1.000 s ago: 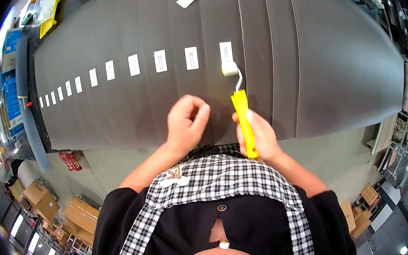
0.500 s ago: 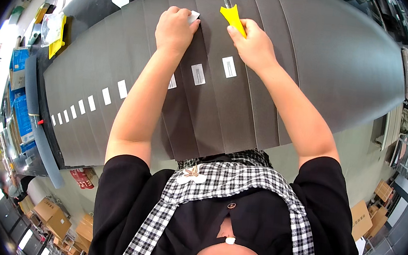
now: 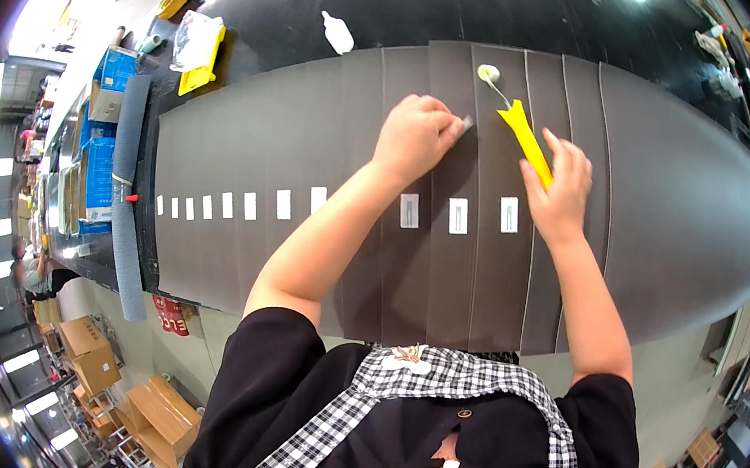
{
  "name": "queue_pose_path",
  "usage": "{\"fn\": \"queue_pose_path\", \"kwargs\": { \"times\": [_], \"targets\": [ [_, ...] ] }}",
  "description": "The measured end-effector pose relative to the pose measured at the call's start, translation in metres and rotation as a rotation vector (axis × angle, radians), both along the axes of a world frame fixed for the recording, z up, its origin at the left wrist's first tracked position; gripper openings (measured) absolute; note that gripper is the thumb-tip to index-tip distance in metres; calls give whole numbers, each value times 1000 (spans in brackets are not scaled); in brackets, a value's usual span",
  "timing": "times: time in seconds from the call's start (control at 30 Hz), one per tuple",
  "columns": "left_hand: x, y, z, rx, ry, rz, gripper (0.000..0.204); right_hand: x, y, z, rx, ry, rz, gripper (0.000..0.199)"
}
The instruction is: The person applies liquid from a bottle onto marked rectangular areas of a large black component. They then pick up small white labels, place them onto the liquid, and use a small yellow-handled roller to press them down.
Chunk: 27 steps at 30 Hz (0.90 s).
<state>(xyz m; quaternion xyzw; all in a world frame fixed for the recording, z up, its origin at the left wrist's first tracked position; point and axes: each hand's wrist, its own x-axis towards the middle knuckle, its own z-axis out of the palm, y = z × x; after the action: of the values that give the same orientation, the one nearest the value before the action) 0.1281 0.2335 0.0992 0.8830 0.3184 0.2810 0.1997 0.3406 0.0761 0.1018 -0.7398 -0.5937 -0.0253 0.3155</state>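
Note:
Overlapping dark grey-brown sheets (image 3: 685, 201) lie fanned across the black table, most showing a small white label. My left hand (image 3: 416, 139) is closed, pinching a small pale piece (image 3: 467, 124) between thumb and fingertips above the sheets; its kind is not clear. My right hand (image 3: 563, 187) loosely surrounds the end of the yellow handle of a small paint roller (image 3: 528, 143). The thumb is on one side of the handle and the fingers on the other. The white roller head (image 3: 488, 73) is over the sheets' far part. A white label (image 3: 510, 214) is just below-left of my right hand.
A white squeeze bottle (image 3: 337, 34) lies beyond the sheets on the black table (image 3: 415, 8). A yellow tray (image 3: 201, 73) with clear plastic is at far left. A blue-grey roll (image 3: 125, 201) borders the left side, near blue boxes (image 3: 99, 176). Cardboard boxes (image 3: 160, 416) stand on the floor.
The whole view has shifted, so the sheets appear lower and farther right. My right hand has loosened and slipped toward the end of the roller's handle. My left hand keeps its pinch.

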Motion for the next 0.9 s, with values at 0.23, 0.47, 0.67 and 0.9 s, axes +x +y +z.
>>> {"fn": "queue_pose_path", "kwargs": {
  "times": [0.23, 0.47, 0.67, 0.9],
  "targets": [
    [-46, 85, 8, -96, -389, 669, 53, 39, -78, 8, -53, -76, -186, 45],
    [-62, 188, -8, -216, -65, 854, 53, 40, -84, -6, -12, -106, -259, 39],
    [-69, 178, -9, -174, -161, 821, 30, 48, -85, -12, -21, -89, -224, 37],
    [-31, 15, 77, -422, -583, 281, 23, 41, -93, -8, 157, 274, -25, 42]
  ]
}}
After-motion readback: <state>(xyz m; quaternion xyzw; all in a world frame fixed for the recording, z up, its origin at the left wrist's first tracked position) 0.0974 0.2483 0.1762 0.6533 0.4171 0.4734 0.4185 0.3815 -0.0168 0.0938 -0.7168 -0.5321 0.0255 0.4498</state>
